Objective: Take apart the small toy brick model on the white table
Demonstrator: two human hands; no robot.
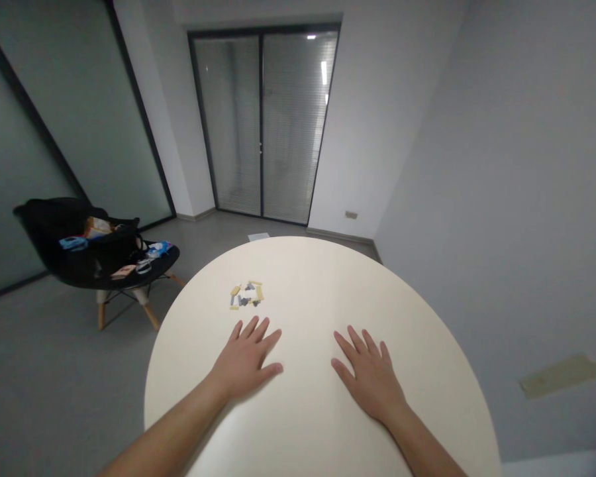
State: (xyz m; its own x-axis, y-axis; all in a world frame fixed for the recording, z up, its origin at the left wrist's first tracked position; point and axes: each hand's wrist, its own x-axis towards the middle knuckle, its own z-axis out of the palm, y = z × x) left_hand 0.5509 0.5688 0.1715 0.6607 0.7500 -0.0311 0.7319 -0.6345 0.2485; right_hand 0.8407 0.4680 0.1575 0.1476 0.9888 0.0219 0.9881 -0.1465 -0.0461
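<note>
Both of my hands rest palm down on a round, cream-white table [302, 285]. My left hand [246, 361] lies left of the middle, fingers spread, holding nothing. Just beyond its fingertips is a small cluster of flat yellow and dark grey pieces [259, 293], laid roughly in a ring; their exact kind is too small to make out. My right hand [370, 374] lies to the right with its fingers apart and nothing in it. A gap of bare tabletop separates the two thumbs.
To the left stands a black chair [44, 225] with wooden legs, bearing a black bag [114, 248] and several small items. Behind the table are a glass door [233, 126] and a pale sheet on the floor [258, 236]. A grey wall [526, 232] runs along the right.
</note>
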